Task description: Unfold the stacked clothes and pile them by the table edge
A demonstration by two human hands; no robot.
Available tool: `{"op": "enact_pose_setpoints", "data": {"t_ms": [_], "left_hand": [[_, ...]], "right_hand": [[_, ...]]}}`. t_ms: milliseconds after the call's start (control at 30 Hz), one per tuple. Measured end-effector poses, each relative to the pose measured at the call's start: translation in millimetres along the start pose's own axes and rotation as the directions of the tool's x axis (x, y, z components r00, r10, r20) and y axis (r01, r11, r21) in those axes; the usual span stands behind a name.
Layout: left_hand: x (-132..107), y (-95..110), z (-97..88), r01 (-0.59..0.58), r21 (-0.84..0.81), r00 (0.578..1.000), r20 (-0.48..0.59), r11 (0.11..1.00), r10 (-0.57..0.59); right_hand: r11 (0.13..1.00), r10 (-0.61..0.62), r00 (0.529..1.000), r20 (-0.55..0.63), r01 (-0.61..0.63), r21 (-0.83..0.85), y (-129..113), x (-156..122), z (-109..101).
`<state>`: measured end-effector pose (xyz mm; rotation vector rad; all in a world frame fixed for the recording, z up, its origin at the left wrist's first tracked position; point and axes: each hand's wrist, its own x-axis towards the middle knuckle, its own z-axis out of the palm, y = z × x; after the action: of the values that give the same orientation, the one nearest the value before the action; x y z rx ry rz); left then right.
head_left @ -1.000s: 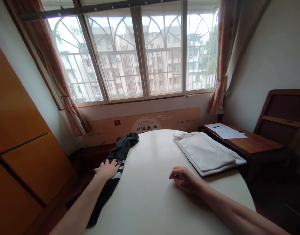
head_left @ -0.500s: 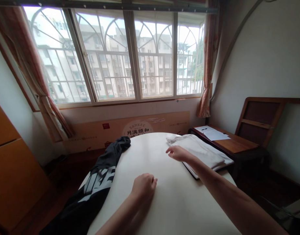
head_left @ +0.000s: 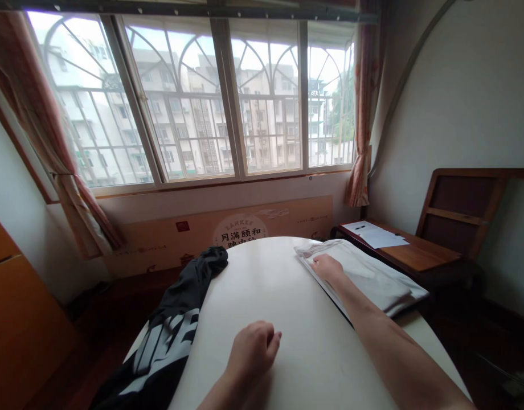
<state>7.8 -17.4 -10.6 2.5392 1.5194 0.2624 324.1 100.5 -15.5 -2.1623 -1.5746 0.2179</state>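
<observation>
My left hand (head_left: 254,348) is curled into a loose fist just above or on the white table (head_left: 232,307), with nothing visible in it. On the right, my right hand (head_left: 328,267) lies at the left edge of folded white clothes (head_left: 373,276). Its fingers are bent and pressed together on the cloth; their tips are partly hidden. A dark edge shows beneath the white pile. Along the table's left side a black garment (head_left: 180,290) with large pale lettering lies bunched, partly hanging over the edge.
Beyond the table stands a long printed cardboard panel (head_left: 279,219) below the window (head_left: 193,114). To the right is a low wooden table (head_left: 424,250) bearing white papers (head_left: 375,234). An orange-brown cabinet (head_left: 14,319) stands at the left.
My right hand has moved right onto the edge of the white clothes, its fingers now curled in. My left hand stays fisted, slightly lower in view. The camera has shifted a little.
</observation>
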Motion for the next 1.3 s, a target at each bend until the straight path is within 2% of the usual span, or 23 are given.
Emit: {"op": "enact_pose_setpoints", "data": {"t_ms": [267,467,633,800,967,1133,1300], "left_hand": [[-4,1,-8.0,0.033,-0.036,0.999,0.030,0.999,-0.032],[-4,1,-6.7,0.041,-0.069,0.999,0.007,0.997,-0.041],[-4,0,-6.2,0.048,-0.094,0.999,-0.015,0.994,-0.050],[-5,1,-7.2,0.024,-0.142,0.998,-0.059,0.990,-0.033],[-5,1,-6.4,0.023,-0.173,0.998,-0.059,0.985,-0.034],[-5,-1,-3.8,0.020,-0.204,0.997,-0.071,0.979,-0.035],[-5,-1,-7.6,-0.013,-0.245,0.991,-0.131,0.969,-0.020]], "right_hand": [[0.999,0.040,0.999,-0.008,-0.040,0.019,2,-1,-6],[0.998,0.049,0.999,-0.024,-0.048,0.041,0,-4,-7],[0.989,0.092,0.994,-0.055,-0.085,0.125,1,-2,-10],[0.958,0.168,0.980,-0.108,-0.136,0.252,9,3,-27],[0.923,0.195,0.968,-0.156,-0.127,0.363,26,6,-47],[0.842,0.234,0.956,-0.177,-0.108,0.528,32,3,-59],[0.668,0.239,0.956,-0.168,-0.036,0.743,8,-3,-76]]}}
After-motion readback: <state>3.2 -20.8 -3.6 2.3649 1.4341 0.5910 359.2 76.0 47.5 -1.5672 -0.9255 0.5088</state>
